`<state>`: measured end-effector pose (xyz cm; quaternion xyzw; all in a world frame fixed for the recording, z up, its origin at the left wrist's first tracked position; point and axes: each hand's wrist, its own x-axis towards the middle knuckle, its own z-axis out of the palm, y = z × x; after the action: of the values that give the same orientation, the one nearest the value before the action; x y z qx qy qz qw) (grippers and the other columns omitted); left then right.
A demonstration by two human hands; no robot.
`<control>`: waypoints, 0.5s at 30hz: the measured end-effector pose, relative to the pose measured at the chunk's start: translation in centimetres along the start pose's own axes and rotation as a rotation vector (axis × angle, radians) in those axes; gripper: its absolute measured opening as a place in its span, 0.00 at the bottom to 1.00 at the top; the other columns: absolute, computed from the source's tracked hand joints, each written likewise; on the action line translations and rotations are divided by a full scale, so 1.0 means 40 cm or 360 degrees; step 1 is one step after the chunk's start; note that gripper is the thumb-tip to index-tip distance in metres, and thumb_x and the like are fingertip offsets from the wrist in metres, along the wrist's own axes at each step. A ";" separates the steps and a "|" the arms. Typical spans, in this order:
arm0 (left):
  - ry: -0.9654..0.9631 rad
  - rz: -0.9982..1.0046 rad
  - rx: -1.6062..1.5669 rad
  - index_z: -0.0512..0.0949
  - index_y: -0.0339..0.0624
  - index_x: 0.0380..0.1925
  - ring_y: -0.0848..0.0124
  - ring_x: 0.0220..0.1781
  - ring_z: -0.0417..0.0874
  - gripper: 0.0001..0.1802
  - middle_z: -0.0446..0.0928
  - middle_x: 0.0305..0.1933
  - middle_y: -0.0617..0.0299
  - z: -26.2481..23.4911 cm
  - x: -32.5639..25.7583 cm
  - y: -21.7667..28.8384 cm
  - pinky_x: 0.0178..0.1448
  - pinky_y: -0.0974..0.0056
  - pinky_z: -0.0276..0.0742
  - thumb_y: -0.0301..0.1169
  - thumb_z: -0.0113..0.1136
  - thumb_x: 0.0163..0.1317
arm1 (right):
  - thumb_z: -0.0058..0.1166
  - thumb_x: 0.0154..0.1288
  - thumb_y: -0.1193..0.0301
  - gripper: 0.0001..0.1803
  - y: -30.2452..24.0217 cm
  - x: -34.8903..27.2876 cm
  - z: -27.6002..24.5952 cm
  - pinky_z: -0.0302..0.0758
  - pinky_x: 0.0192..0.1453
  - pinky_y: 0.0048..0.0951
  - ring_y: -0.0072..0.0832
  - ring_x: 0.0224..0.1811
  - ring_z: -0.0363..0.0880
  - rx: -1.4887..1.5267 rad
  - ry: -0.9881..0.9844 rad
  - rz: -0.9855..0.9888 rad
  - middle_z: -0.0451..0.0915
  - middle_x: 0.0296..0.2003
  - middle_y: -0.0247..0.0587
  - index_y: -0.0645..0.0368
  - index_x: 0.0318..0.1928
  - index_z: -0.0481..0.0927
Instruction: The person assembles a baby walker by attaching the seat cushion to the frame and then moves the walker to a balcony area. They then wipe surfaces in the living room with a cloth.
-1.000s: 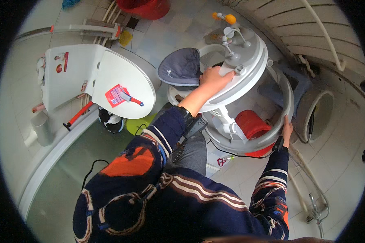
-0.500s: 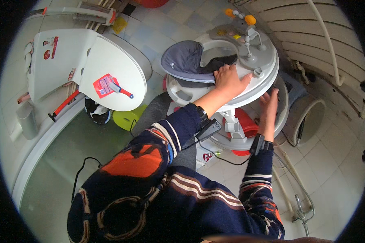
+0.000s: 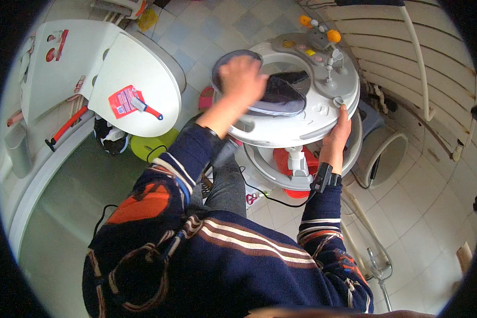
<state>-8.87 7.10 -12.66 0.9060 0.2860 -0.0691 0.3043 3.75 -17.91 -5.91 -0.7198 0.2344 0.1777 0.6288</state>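
A white and grey baby walker [image 3: 281,135] with a dark, grey-trimmed fabric seat [image 3: 283,100] stands in front of me, slightly right. My left hand [image 3: 242,80] is over the raised seat back, its thumb apart from the fingers. It is blurred by motion, and whether it touches the fabric is unclear. At the near right rim of the walker tray, my right hand [image 3: 337,139] grips the edge, thumb on top beside a small round cup and fingers underneath, out of sight. Toys with orange balls [image 3: 333,36] top the tray's far end.
A red basin [image 3: 297,164] sits under the walker. To the left is a toilet with a closed lid [image 3: 138,90], bearing a scraper [image 3: 148,108] with a blue and red handle. A bathtub [image 3: 79,185] lies lower left; a whitish bucket [image 3: 389,156] and hose are on the right.
My left hand has moved left from the front of the seat to its back. My right hand has risen from below the tray to hold its rim. The seat fabric has changed shape.
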 end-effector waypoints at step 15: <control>-0.0625 -0.0646 -0.0202 0.74 0.30 0.49 0.43 0.51 0.85 0.17 0.83 0.45 0.37 0.124 -0.074 -0.320 0.56 0.46 0.80 0.33 0.58 0.67 | 0.55 0.71 0.59 0.30 0.027 -0.001 -0.073 0.77 0.61 0.37 0.36 0.56 0.81 -0.0145 -0.0084 0.0023 0.80 0.57 0.48 0.68 0.65 0.72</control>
<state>-18.26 11.09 -22.34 0.7787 0.4008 -0.2846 0.3898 3.01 -20.90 -6.33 -0.7410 0.2147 0.2116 0.6001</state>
